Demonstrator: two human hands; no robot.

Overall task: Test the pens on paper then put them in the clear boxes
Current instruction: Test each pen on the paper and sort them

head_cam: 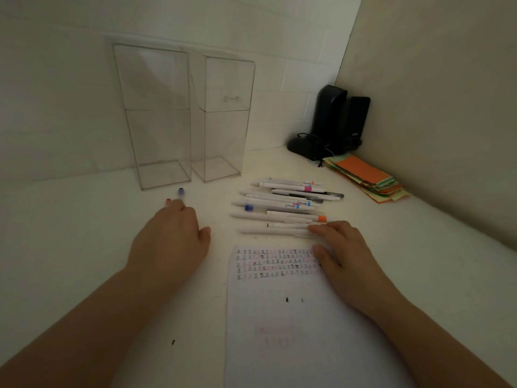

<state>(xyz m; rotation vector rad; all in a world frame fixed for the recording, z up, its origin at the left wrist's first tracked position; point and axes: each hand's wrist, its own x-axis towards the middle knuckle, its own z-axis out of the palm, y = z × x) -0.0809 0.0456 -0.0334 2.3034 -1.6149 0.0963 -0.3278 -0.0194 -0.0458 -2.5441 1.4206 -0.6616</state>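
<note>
Head view: pens (282, 204), light, stiff and apt to roll, lie at 12 o'clock of the paper (279, 317). Left hand (170, 236) grips a blue-capped pen (180, 192) near the clear boxes (179, 116); right hand (341, 253), fingers relaxed, touches the nearest pen's barrel.

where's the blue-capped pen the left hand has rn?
Head view, left of centre: the blue-capped pen sticks out past the left hand, just in front of the left clear box, left of the pen pile.
</note>
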